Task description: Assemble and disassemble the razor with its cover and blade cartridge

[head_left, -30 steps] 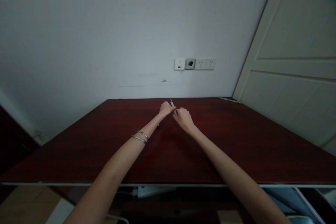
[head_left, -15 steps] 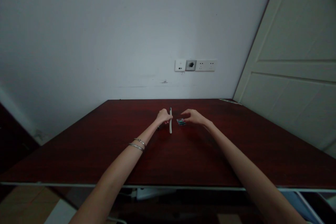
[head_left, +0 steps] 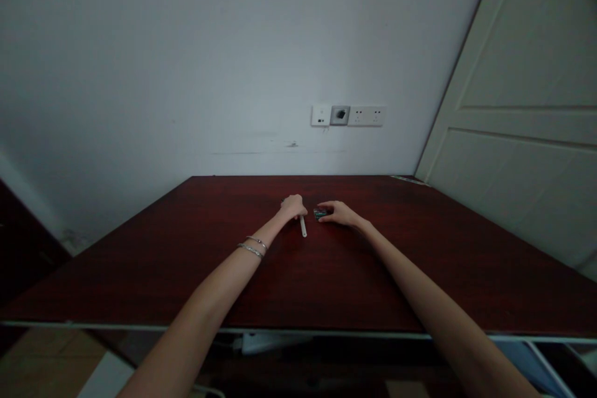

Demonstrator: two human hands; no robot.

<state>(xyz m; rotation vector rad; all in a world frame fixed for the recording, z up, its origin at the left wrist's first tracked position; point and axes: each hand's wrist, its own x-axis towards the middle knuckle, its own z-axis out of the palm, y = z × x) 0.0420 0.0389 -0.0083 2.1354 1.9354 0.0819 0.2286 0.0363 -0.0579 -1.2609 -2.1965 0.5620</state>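
The grip of the left hand [head_left: 293, 206] is closed around a white stick [head_left: 303, 227], whose free end slants down onto the dark red tabletop [head_left: 420, 273]. Just beside it, the right hand [head_left: 340, 214] lies low with its fingertips against a small dark object [head_left: 319, 214] resting on the tabletop; whether that grip pinches it I cannot tell. Two bangles [head_left: 254, 245] circle the left wrist. A socket strip [head_left: 347, 115] sits on the wall behind, and a door [head_left: 522, 106] stands at the right.

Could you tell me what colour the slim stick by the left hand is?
The stick is white, head view.
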